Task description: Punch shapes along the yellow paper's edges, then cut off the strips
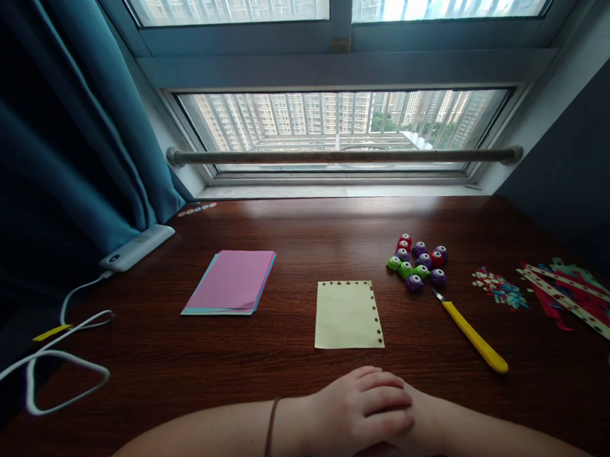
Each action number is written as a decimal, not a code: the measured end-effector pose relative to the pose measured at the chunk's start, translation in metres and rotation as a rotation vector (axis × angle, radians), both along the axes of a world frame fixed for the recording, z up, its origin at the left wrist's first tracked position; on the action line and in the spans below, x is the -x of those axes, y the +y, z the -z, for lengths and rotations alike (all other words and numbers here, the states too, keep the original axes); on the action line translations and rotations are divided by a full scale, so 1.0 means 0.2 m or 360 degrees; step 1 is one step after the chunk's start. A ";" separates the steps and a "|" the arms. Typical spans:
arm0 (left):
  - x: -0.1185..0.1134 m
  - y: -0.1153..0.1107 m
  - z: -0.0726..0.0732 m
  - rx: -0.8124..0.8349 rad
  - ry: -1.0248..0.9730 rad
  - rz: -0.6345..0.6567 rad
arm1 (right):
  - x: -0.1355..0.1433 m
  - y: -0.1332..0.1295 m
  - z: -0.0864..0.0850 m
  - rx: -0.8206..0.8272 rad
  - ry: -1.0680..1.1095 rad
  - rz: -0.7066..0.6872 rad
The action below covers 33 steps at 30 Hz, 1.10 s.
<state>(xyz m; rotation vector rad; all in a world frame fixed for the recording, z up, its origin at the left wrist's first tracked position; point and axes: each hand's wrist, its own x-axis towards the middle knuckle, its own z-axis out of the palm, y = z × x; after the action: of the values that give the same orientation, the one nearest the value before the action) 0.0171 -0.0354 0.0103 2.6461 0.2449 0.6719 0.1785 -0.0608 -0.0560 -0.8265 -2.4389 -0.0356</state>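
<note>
My left hand (358, 414) lies over my right hand (416, 419) at the table's front edge, its fingers curled round it. A brown band (272, 430) circles my left wrist. Most of my right hand is covered, so its fingers are hidden. Just beyond both hands lies a pale yellow paper sheet (346, 316), with small star-shaped holes along its right edge and more holes along its top. Neither hand touches the sheet. To the right rests a yellow-handled craft knife (474, 334), its short metal tip pointing away from me.
Several small red, purple and green craft punches (414, 259) stand behind the knife. Paper confetti (500, 288) and punched paper strips (573, 298) lie at right. Left are stacked coloured papers (233, 279), a white power bank (137, 247) and a white cable (70, 357).
</note>
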 end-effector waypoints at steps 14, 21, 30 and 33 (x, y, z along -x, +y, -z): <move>0.00 0.00 0.00 -0.0006 -0.0003 -0.0006 | -0.02 0.03 -0.04 -0.0087 -0.0024 -0.0259; 0.00 0.00 0.01 0.0012 -0.0035 0.0006 | -0.03 0.04 -0.12 -0.0068 -0.0141 -0.0286; 0.00 0.00 0.00 0.0010 -0.0024 0.0006 | 0.00 0.02 -0.08 -0.0122 -0.0009 -0.0203; 0.00 0.00 0.00 0.0004 -0.0001 -0.0001 | -0.01 0.01 -0.09 -0.0042 -0.0071 -0.0172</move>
<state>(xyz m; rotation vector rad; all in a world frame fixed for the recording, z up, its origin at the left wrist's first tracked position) 0.0166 -0.0351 0.0094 2.6436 0.2462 0.6722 0.1796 -0.0580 -0.0375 -0.6881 -2.5160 -0.0463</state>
